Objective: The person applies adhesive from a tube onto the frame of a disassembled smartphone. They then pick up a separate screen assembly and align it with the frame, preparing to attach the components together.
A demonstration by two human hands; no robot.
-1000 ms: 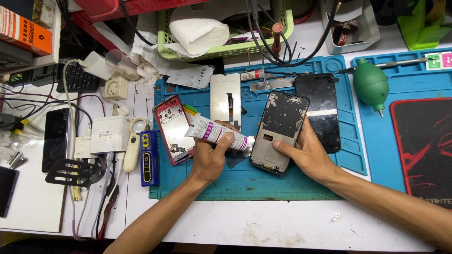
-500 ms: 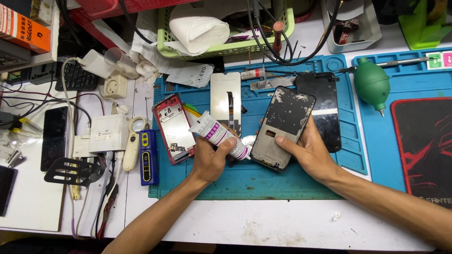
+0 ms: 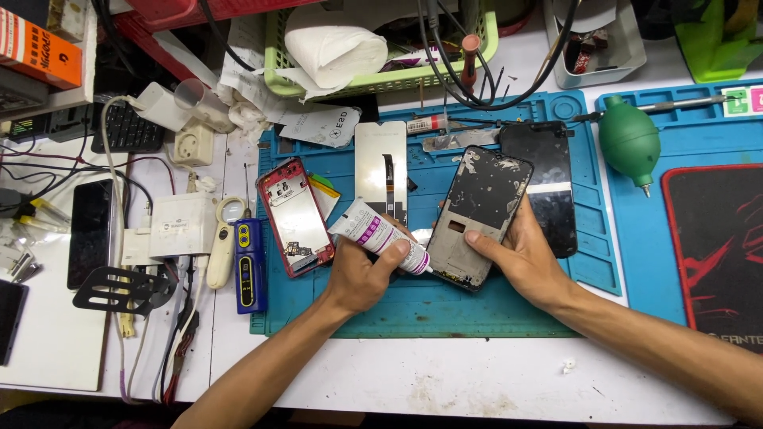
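I see the left hand point(image 3: 362, 274) closed around a white glue tube point(image 3: 380, 236), its tip pointing at the lower edge of a dark phone frame point(image 3: 477, 216). The right hand point(image 3: 520, 258) holds this frame from the side, fingers pressed on it, tilted a little above the blue mat point(image 3: 445, 310). A red phone shell point(image 3: 295, 216) lies just beside the left hand.

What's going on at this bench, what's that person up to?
A person is working on an opened phone over a blue mat. The left hand holds a white glue tube, its nozzle at the lower edge of a dark phone frame. The right hand steadies that frame, tilted on the mat. A red phone shell and a black screen lie beside it.
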